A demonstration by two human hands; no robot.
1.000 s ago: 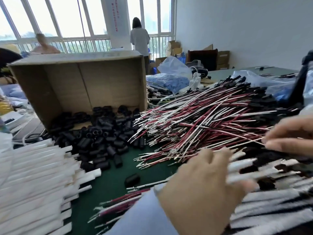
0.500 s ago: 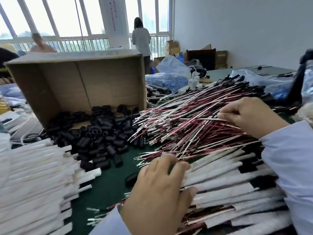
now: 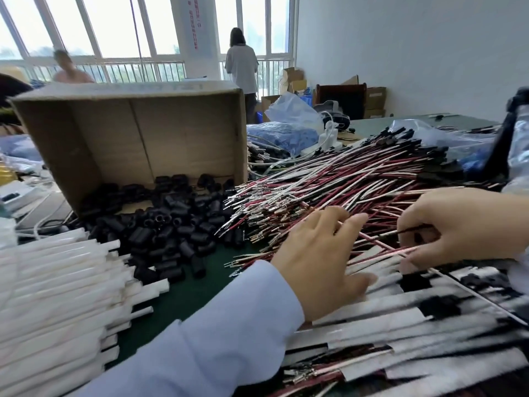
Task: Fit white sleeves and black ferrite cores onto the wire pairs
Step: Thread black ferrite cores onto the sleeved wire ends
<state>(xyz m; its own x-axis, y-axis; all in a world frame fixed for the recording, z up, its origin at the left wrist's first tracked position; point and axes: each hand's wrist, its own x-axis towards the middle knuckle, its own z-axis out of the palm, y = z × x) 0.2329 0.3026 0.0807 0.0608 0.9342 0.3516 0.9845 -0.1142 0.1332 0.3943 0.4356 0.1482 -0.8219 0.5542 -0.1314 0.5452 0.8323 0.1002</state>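
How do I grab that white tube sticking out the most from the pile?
Pinch the sleeve by its free right end, coming from the right over the green mat. That end juts clear of the stack; the rest lies wedged among its neighbours.

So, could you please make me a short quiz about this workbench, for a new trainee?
1. True or false: the black ferrite cores spill out of a cardboard box that lies on its side.
2. Which hand pinches a wire pair? A. left B. right C. neither
3. Fill in: the loose white sleeves are stacked on the person's ___ side.
Key: 1 true. 2 B: the right hand pinches it, and the left hand lies open. 3 left.
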